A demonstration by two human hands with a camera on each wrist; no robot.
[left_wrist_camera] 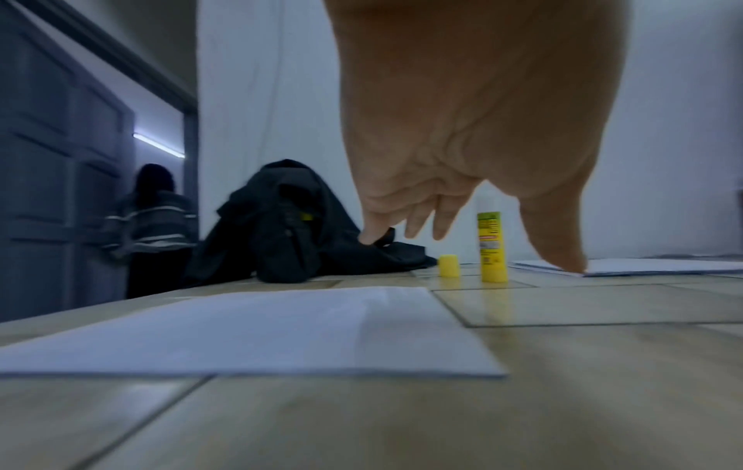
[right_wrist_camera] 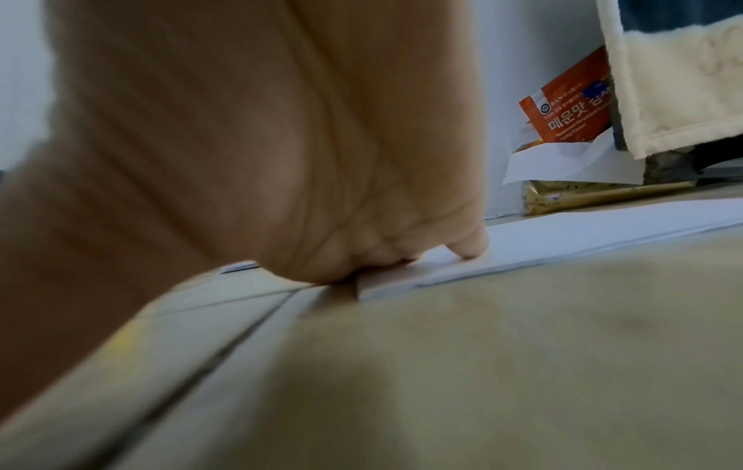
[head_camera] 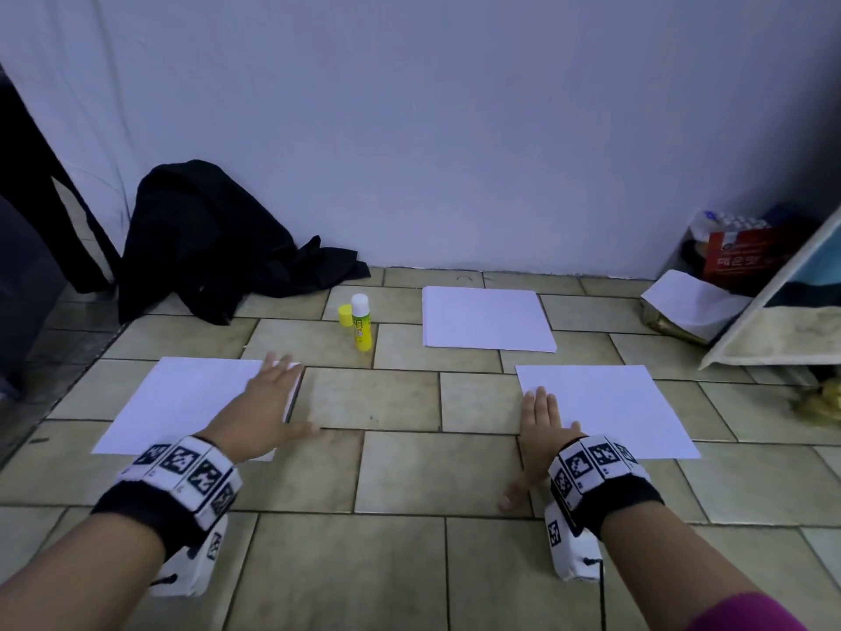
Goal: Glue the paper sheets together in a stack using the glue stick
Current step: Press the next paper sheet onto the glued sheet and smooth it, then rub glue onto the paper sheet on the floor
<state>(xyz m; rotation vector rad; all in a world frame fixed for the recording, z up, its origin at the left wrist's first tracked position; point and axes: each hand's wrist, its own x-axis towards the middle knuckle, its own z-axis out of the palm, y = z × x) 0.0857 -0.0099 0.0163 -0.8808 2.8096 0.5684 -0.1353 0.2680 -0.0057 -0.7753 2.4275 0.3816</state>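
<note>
From the head camera, a tiled floor (head_camera: 400, 471) holds three sets of white paper. The left hand (head_camera: 264, 403) hovers flat over the left sheet (head_camera: 182, 403); the right hand (head_camera: 541, 425) lies flat on the right sheet (head_camera: 610, 412). An uncapped glue stick (head_camera: 361, 323) stands beside its yellow cap (head_camera: 346, 315), left of the far stack (head_camera: 487, 318).

The left wrist camera shows loose fingers (left_wrist_camera: 442, 219) grasping nothing.

The right wrist camera shows fingertips (right_wrist_camera: 468, 248) pressing paper.

Uncapped yellow glue stick (head_camera: 361, 323) stands upright beside its cap (head_camera: 345, 314), between three flat white paper sheets (head_camera: 488, 318).
</note>
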